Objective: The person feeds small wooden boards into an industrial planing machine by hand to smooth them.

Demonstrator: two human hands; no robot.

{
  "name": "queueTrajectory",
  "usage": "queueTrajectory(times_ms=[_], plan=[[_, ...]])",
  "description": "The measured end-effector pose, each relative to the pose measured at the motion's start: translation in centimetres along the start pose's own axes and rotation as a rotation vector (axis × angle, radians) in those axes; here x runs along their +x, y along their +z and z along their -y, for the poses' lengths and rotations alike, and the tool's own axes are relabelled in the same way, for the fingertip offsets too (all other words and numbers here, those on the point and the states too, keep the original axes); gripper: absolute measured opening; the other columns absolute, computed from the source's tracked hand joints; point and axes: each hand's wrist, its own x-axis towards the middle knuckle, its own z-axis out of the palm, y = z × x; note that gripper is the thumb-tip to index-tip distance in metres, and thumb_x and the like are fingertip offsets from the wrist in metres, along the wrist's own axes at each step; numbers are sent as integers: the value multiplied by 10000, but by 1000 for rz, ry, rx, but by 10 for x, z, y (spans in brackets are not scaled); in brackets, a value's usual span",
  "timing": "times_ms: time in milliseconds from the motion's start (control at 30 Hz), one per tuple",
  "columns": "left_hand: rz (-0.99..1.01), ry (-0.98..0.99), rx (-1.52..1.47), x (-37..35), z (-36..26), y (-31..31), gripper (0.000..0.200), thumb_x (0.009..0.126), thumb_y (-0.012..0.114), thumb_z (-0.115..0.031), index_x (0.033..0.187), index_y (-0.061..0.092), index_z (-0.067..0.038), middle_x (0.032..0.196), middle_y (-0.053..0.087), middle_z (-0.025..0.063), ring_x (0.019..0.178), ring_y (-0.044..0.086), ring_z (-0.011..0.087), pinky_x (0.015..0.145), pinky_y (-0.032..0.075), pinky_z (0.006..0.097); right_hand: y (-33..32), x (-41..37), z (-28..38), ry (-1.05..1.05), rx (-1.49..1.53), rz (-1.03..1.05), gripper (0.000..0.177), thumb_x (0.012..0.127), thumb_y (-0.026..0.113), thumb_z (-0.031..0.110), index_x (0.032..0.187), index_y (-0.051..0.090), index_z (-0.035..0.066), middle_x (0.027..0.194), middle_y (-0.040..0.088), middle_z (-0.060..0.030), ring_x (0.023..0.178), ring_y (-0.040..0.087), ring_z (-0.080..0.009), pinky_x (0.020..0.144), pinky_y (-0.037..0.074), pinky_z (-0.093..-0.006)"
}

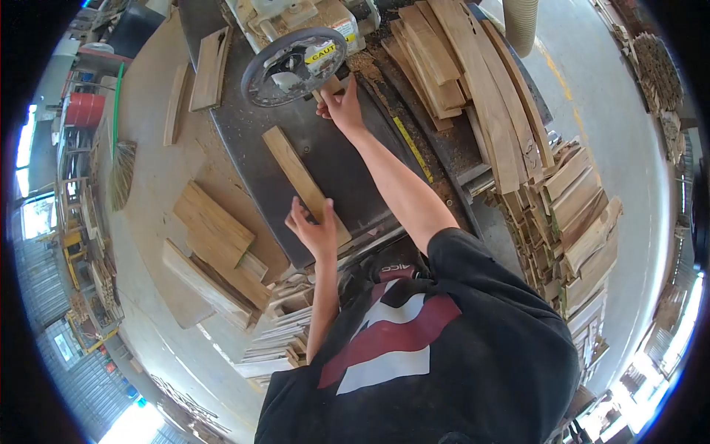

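Note:
A narrow wooden board (293,166) lies slantwise on the dark machine table (248,159). Over its near end is my left hand (316,235), with thumb and fingers spread apart across the board's width. Farther up the table, my right hand (345,113) reaches in beside the grey handwheel (250,83). Its index finger points forward, and the other fingers are loosely bent apart from it. Just ahead of these fingers, a short wooden piece (332,86) shows partly from under the wheel, its far part hidden by the machine.
Long planks (481,89) are piled to the right of a sawdust-covered strip with a yellow scale (413,148). Stacked offcuts (580,200) stand farther right. Left of the machine, boards (213,222) lie on a brown panel (151,259), with a green-handled broom (122,174) beyond.

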Motion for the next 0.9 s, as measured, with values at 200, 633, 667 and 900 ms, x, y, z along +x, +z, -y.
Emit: queueTrajectory(times_ms=[200, 633, 667, 900], plan=[[252, -42, 203, -7, -6, 9, 958, 723, 915, -253, 1520, 422, -57, 1253, 514, 252, 1165, 557, 467, 984, 493, 531, -68, -85, -15, -183, -300, 338, 397, 1056, 656, 237, 1359, 613, -15, 824, 712, -42, 692, 650, -102, 633, 510, -278], [548, -847, -1126, -33, -45, 22, 470, 892, 627, -320, 1221, 585, 14, 1004, 637, 150, 925, 666, 341, 848, 556, 440, -157, -276, 45, -127, -660, 568, 533, 1026, 639, 466, 1288, 655, 2, 1069, 718, -205, 953, 727, -360, 844, 570, -431], [508, -1028, -1359, -29, -55, 17, 396, 917, 573, -356, 1112, 619, -15, 975, 635, 134, 898, 660, 319, 825, 553, 431, -156, -278, 50, -282, -693, 605, 547, 1025, 653, 434, 1359, 618, 2, 1137, 706, -223, 999, 725, -381, 879, 571, -435], [66, -726, -815, 27, -47, 41, 519, 1015, 545, -586, 1275, 487, -141, 1014, 567, 57, 826, 550, 210, 720, 508, 400, -157, -257, 43, -114, -661, 447, 358, 1015, 679, 334, 1171, 706, 13, 1036, 741, -232, 1010, 722, -403, 878, 564, -452]])
